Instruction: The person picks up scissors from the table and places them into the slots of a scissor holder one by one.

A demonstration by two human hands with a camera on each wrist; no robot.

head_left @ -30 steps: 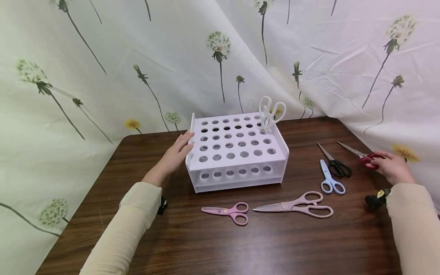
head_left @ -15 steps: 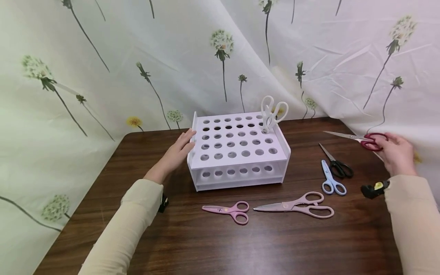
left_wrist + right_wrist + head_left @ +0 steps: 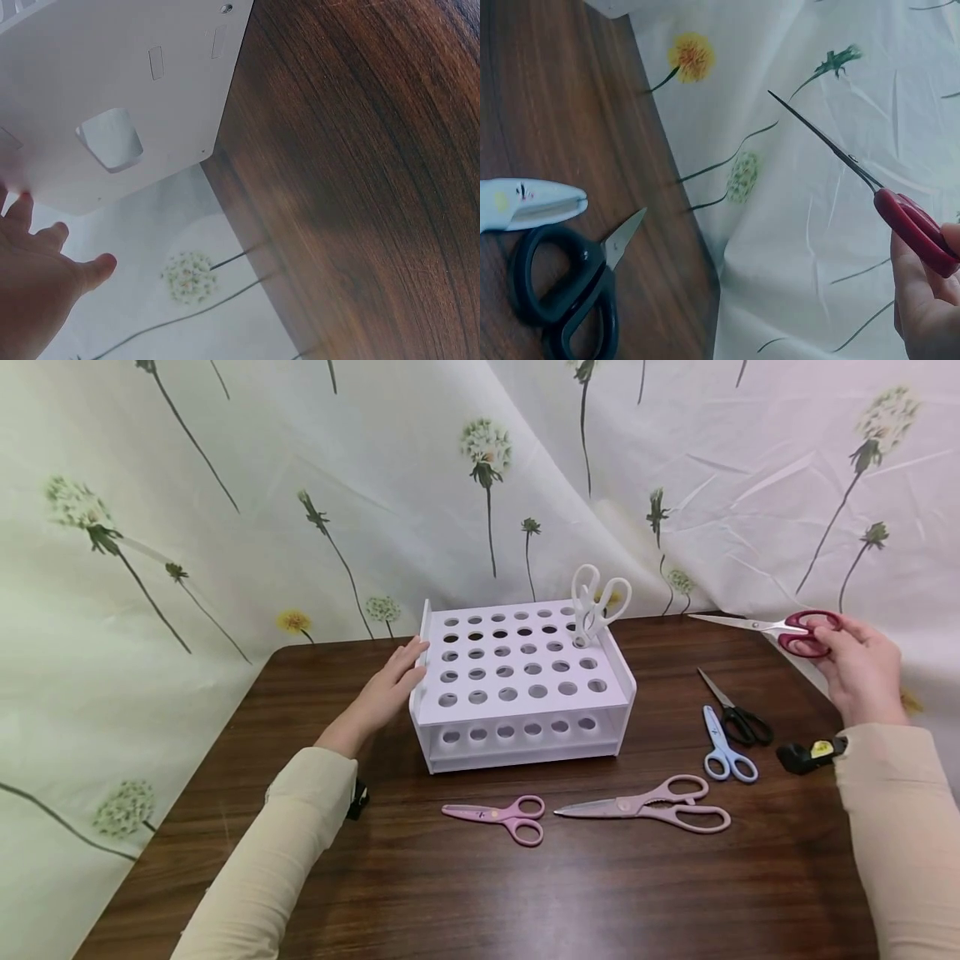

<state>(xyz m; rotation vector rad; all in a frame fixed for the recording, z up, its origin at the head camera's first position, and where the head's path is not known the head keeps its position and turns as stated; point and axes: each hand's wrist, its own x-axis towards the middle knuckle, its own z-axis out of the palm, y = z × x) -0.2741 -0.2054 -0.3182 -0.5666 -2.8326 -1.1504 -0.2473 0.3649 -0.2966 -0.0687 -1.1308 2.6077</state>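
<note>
My right hand point(image 3: 862, 668) pinches the red handles of a pair of scissors point(image 3: 810, 631), raised over the table's far right, blades pointing left. In the right wrist view the red-handled scissors point(image 3: 915, 225) show edge-on, the thumb and fingers at the handle. My left hand point(image 3: 386, 693) rests with extended fingers at the top of the left side panel of a white rack point(image 3: 517, 697) with rows of round holes. A side cutout in the rack point(image 3: 45, 97) shows in the left wrist view. White scissors point(image 3: 588, 610) stand handles-up in a hole at the rack's right side.
Black-handled scissors point(image 3: 742, 722) and light-blue scissors point(image 3: 720, 747) lie right of the rack. Pink scissors point(image 3: 498, 816) and larger pale-pink kitchen scissors point(image 3: 652, 806) lie in front of it. A flower-print curtain point(image 3: 337, 460) hangs behind the wooden table point(image 3: 480, 902).
My right hand has lifted the red-handled scissors off the table, up and slightly left, and their blades have swung to point left. The left hand stays at the rack.
</note>
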